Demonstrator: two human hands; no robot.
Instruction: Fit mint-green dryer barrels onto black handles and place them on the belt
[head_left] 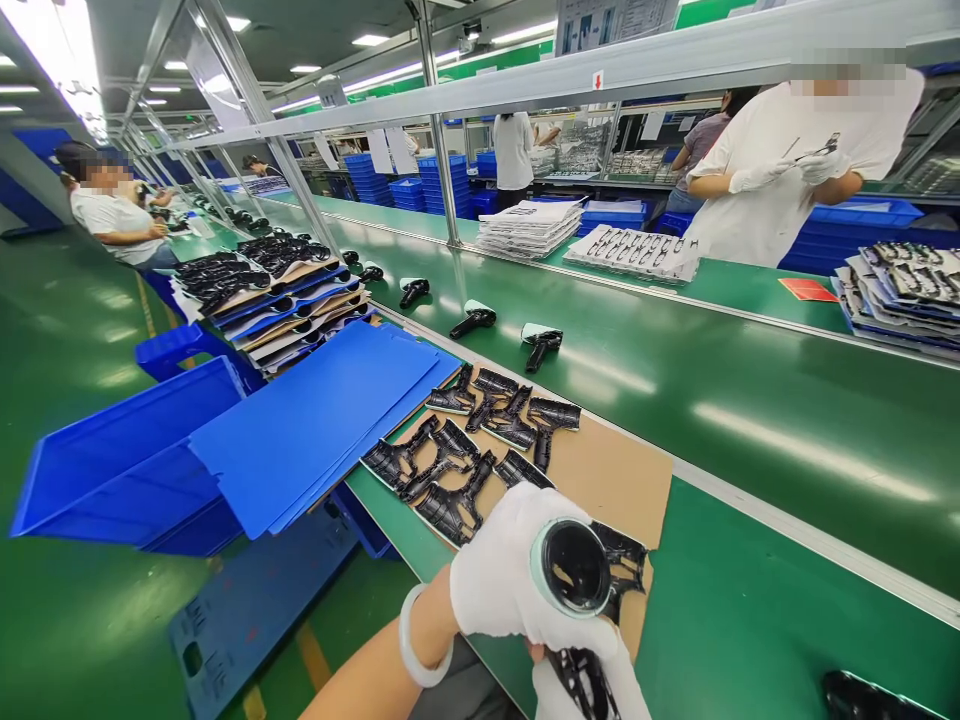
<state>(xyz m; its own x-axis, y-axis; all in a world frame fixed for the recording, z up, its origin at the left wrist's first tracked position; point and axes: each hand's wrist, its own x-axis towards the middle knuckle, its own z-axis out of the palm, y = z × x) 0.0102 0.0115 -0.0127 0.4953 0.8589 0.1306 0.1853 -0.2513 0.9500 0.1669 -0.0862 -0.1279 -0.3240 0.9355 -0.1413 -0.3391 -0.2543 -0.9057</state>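
Note:
A hair dryer housing with a round black opening and a pale mint rim is held close in front of me. My left hand, white-gloved and with a light bangle at the wrist, is closed around its barrel. Below it my right hand, also gloved, wraps the black handle part at the bottom edge of the view; some of its fingers are hidden. Just beyond my hands, several black half shells lie on a brown cardboard sheet, some partly covered by my left hand.
Hair dryer housings stand in a row on the green belt. Blue sheets and stacked trays of black parts are to the left, above a blue bin. A black part lies lower right. A co-worker stands opposite.

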